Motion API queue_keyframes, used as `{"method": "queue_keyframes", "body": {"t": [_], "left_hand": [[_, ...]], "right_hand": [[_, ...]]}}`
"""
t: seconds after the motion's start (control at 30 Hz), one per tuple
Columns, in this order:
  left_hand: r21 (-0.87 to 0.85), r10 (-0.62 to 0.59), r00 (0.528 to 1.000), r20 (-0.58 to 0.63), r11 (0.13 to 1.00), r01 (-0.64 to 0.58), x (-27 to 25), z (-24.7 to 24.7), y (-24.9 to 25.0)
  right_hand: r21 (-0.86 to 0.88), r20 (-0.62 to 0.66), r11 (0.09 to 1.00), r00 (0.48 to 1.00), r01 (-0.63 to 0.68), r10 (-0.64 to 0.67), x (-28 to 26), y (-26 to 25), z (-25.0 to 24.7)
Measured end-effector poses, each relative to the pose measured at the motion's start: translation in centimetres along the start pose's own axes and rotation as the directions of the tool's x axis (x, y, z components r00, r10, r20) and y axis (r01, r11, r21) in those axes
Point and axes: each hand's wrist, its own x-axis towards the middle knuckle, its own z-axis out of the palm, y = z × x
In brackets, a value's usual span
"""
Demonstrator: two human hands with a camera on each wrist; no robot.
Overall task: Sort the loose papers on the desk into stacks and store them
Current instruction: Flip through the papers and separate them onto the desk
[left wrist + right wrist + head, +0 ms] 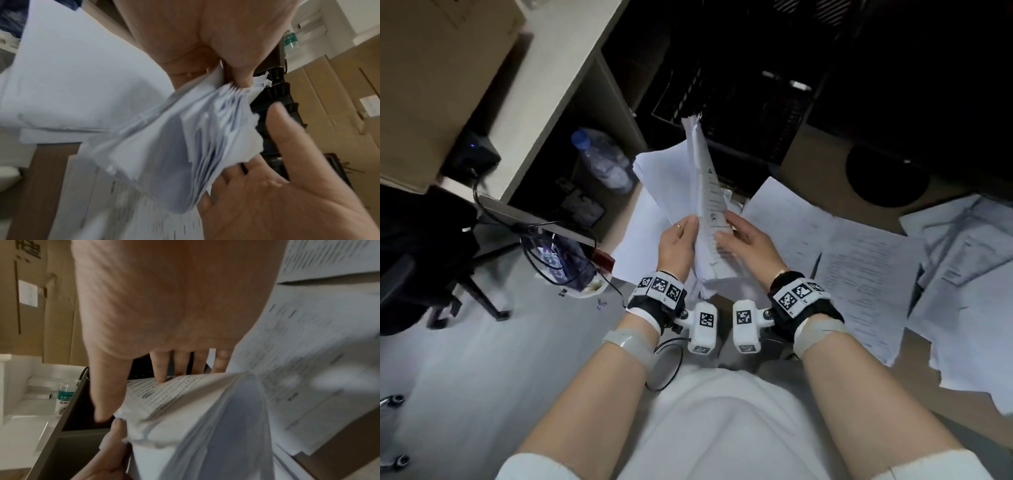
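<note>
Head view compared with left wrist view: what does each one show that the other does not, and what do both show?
Only the head view shows the loose papers spread on the desk, the lying water bottle, the office chair and both wrist bands.

Only the left wrist view shows the fanned sheet edges close up and a standing bottle.

Both show the paper stack held between the left hand and the right hand.

printed sheets [866, 274], bottle label [63, 395], all illegible
</note>
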Motion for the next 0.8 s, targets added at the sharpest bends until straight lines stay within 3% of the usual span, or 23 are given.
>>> {"method": "queue_keyframes", "body": {"t": [0.1, 0.33, 0.53, 0.8], "left_hand": [[-0.011, 0.019, 0.999, 0.039, 1.0, -0.019, -1.5, 2.8, -0.1], [0.039, 0.035, 0.999, 0.032, 0.999, -0.036, -6.4, 10.0, -0.7], [0.023, 0.061, 0.998, 0.03, 0.998, -0.062, -9.8, 15.6, -1.9], [-0.11, 0.003, 0.995, 0.104, 0.994, 0.009, -12.7, 20.4, -2.2]], "right_hand": [[-0.087, 0.099, 0.996, 0.995, 0.001, 0.008, -2.2, -0.2, -2.9], [-0.281, 0.044, 0.96, 0.999, 0.016, -0.004, -6.2, 1.0, -10.0], [-0.269, 0.064, 0.962, 0.998, 0.04, -0.024, -9.7, 2.5, -15.0], [-0.259, 0.044, 0.965, 0.999, 0.035, -0.025, -13.2, 2.1, -19.4]]}}
